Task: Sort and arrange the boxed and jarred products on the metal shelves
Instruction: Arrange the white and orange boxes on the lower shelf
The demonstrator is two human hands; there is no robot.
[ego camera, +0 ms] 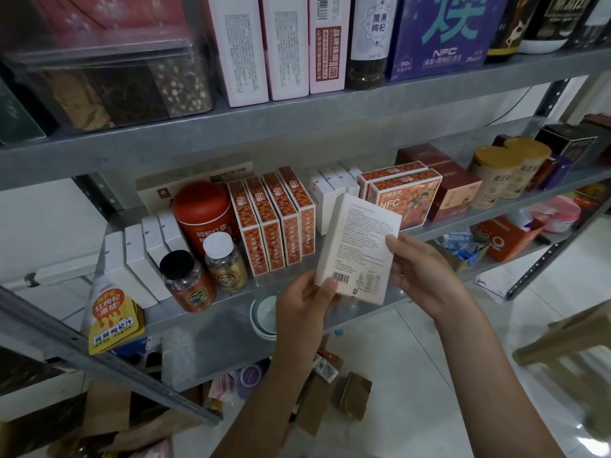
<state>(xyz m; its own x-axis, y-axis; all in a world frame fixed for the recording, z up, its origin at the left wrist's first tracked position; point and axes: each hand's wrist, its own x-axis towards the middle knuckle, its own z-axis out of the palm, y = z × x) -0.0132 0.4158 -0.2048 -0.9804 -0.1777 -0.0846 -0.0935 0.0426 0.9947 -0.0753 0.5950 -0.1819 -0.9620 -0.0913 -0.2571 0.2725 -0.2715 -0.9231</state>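
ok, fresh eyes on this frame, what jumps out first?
The white cardboard box with small print and a barcode, held tilted mid-frame by the left hand at its lower corner and the right hand at its side. Behind it, on the grey metal middle shelf, stands a row of orange berry-print boxes, with a red cylindrical tin to their left.

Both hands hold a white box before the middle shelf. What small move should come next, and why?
Probably turn the white box on edge and slide it in beside the row of white boxes behind it. It is tilted, its printed back toward the camera, the left hand gripping its lower corner and the right hand its side, while similar boxes stand on edge there.
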